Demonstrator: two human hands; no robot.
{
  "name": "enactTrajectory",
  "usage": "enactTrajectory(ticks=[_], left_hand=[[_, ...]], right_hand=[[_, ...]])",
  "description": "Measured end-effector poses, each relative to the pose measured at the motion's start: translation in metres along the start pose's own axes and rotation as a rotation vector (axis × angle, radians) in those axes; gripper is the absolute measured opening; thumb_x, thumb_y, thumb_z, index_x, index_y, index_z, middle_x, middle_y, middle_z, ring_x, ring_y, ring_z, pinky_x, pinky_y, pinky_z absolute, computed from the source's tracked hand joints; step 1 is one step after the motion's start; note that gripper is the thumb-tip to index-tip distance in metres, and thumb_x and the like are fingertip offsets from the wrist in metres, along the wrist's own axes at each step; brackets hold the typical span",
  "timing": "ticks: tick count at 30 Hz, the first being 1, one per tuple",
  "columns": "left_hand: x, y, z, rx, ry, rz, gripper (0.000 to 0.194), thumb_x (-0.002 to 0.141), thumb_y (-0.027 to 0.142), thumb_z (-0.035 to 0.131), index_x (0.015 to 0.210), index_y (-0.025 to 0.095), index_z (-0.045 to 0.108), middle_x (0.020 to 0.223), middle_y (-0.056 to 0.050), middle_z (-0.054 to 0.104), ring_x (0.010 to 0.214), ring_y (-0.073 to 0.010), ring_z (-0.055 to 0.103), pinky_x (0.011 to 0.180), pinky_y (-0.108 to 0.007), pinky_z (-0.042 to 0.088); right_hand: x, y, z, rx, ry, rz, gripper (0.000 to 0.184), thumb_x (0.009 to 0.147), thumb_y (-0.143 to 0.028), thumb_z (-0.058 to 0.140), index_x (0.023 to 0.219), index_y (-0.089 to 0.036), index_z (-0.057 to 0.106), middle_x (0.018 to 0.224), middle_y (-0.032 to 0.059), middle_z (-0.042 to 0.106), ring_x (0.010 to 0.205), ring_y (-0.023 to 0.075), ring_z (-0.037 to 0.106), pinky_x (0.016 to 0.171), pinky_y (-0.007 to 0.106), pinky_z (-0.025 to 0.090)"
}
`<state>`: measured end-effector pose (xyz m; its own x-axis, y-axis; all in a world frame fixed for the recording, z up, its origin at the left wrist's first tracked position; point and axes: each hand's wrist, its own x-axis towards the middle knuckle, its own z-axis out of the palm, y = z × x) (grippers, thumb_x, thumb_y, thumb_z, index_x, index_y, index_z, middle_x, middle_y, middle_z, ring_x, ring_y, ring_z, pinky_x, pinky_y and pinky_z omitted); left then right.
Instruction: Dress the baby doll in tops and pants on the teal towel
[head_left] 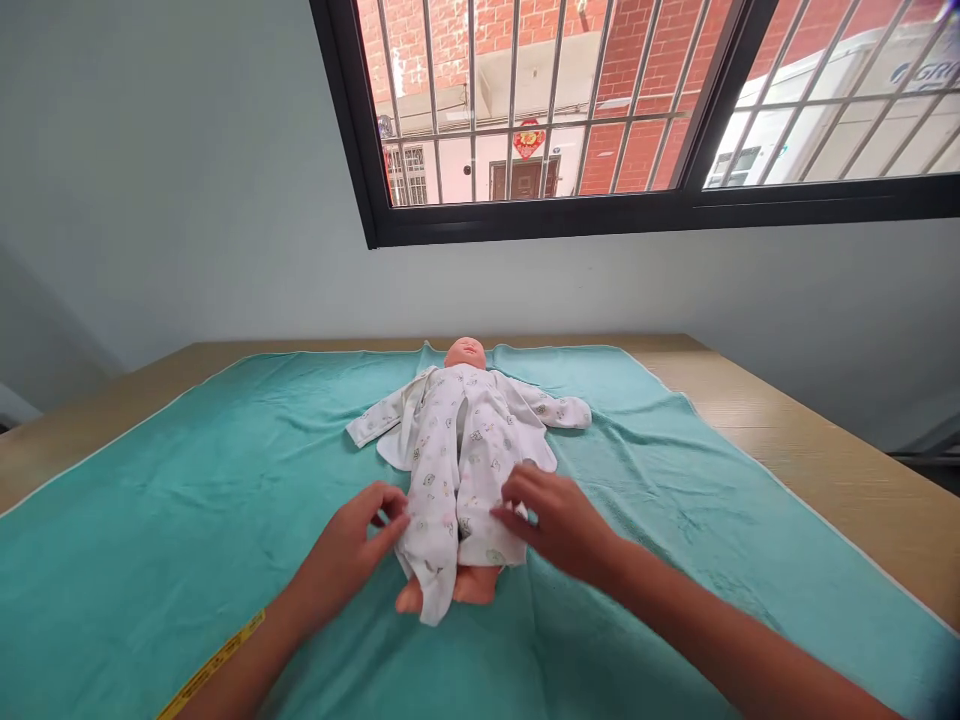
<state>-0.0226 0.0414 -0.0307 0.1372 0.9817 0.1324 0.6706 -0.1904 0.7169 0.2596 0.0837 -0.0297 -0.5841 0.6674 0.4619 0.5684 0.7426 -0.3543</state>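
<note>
A baby doll (465,352) lies on its back in the middle of a teal towel (187,500), head toward the wall, bare feet toward me. It wears a white printed baby garment (469,440) with sleeves spread out. My left hand (352,545) pinches the garment's lower left edge near the doll's leg. My right hand (559,520) rests on the garment's lower right side, fingers curled on the cloth.
The towel covers most of a wooden table (787,420) that stands against a grey wall. A barred window (600,110) is above. A yellow measuring tape (210,668) lies across my left forearm at the lower left.
</note>
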Motion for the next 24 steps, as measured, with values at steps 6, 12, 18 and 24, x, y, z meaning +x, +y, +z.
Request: enactTrajectory(ticks=[6,12,18,24], left_hand=[[-0.039,-0.001,0.021,0.184,-0.069,0.027,0.026,0.083,0.020,0.053,0.108,0.025,0.054,0.110,-0.002,0.062,0.099,-0.0184,0.059,0.084,-0.030,0.044],[-0.024,0.004,0.037,0.536,-0.005,0.167,0.014,0.080,0.012,0.047,0.086,0.021,0.055,0.090,-0.004,0.062,0.083,-0.0196,0.057,0.069,-0.029,0.036],[-0.026,0.008,0.035,0.435,0.093,0.096,0.010,0.079,0.015,0.049,0.084,0.023,0.053,0.084,0.000,0.064,0.076,-0.0171,0.058,0.066,-0.027,0.035],[-0.038,0.010,0.032,0.680,0.172,0.144,0.022,0.074,0.006,0.044,0.085,0.021,0.055,0.088,-0.006,0.065,0.081,-0.0218,0.060,0.069,-0.031,0.040]], right_hand=[[-0.035,-0.084,0.025,-0.065,-0.133,-0.059,0.019,0.087,-0.040,0.063,0.085,-0.021,0.060,0.080,0.0032,0.064,0.071,0.0180,0.058,0.057,0.030,0.032],[-0.009,-0.101,0.053,-0.249,-0.129,0.125,0.027,0.089,-0.040,0.057,0.072,-0.019,0.059,0.067,0.0058,0.065,0.054,0.0178,0.055,0.048,0.033,0.020],[-0.012,-0.113,0.059,-0.030,-0.103,0.122,0.015,0.079,-0.016,0.056,0.065,-0.021,0.054,0.064,-0.0004,0.063,0.054,0.0131,0.052,0.052,0.030,0.021],[-0.020,-0.103,0.044,-0.011,-0.101,0.160,0.017,0.084,-0.021,0.054,0.067,-0.021,0.051,0.064,-0.0010,0.060,0.055,0.0119,0.047,0.053,0.028,0.022]])
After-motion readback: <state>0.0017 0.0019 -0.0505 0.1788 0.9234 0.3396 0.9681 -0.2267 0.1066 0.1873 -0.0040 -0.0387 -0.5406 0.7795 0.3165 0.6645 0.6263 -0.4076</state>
